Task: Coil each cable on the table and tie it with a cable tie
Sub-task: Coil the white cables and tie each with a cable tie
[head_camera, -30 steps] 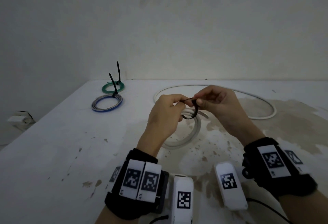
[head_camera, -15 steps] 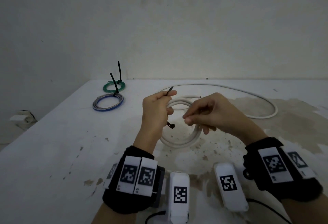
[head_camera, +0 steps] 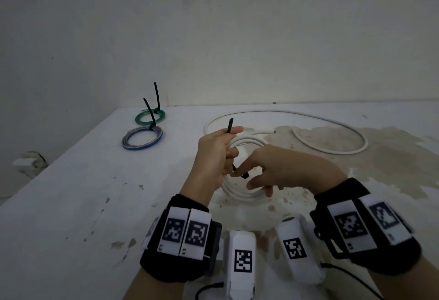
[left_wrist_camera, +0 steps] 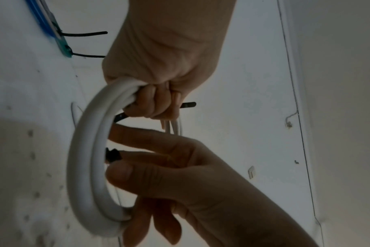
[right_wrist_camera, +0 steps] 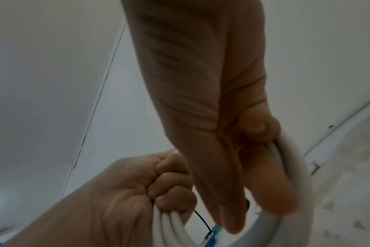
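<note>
My left hand (head_camera: 225,152) grips a white cable coil (head_camera: 240,195) at its top and lifts that side off the table (head_camera: 83,193). A black cable tie (head_camera: 230,126) runs through the same fist, with its tip sticking out above the thumb. In the left wrist view the coil (left_wrist_camera: 84,167) hangs from the fist and the tie's tail (left_wrist_camera: 187,105) pokes out past the fingers. My right hand (head_camera: 247,177) pinches the tie's head (left_wrist_camera: 112,155) just inside the coil; its other fingers reach through the ring. The right wrist view shows the coil (right_wrist_camera: 294,160) against my right palm.
A green coil (head_camera: 150,117) and a blue-and-grey coil (head_camera: 142,138), each tied with a black tie, lie at the back left. A long white cable (head_camera: 332,151) lies in a wide loop behind my hands. The table's left edge runs diagonally; a wall stands behind.
Both hands were pinching the tie above the coil. My left hand has since gripped the coil and tie together, and my right hand dropped to take the tie's head.
</note>
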